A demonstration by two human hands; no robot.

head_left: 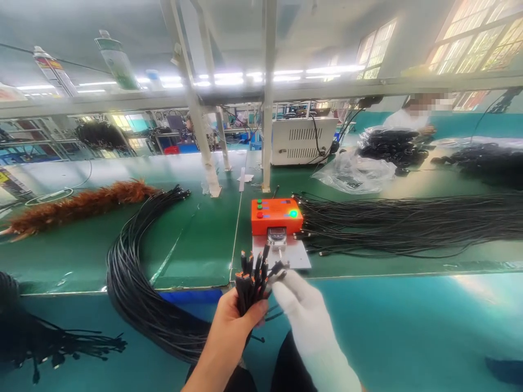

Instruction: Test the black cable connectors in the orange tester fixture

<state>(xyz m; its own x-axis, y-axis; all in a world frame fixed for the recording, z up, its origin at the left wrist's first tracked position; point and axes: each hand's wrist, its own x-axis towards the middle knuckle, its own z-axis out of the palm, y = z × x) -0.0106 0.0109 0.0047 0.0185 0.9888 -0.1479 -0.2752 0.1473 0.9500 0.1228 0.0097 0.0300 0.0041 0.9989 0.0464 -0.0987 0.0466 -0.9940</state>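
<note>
My bare left hand (237, 321) is wrapped round a bundle of black cables (250, 286), whose connector ends with orange tips point upward. From that hand the cable lengths curve left over the bench edge and up onto the bench. On my right hand is a white glove (304, 305); its fingers pinch one black connector (278, 268) beside the bundle. Just beyond the hands stands an orange box (278, 209) with a glowing green light and coloured buttons. A small gauge with a display (277, 235) sits in front of it on a metal plate (300, 258).
Many black cables (408, 223) lie across the bench at right. A brown feather duster (81, 204) lies at left. Shelf posts (267, 109) rise behind the box, near a white vented machine (302, 140). More cables (49, 332) hang at lower left. A person (408, 117) sits beyond.
</note>
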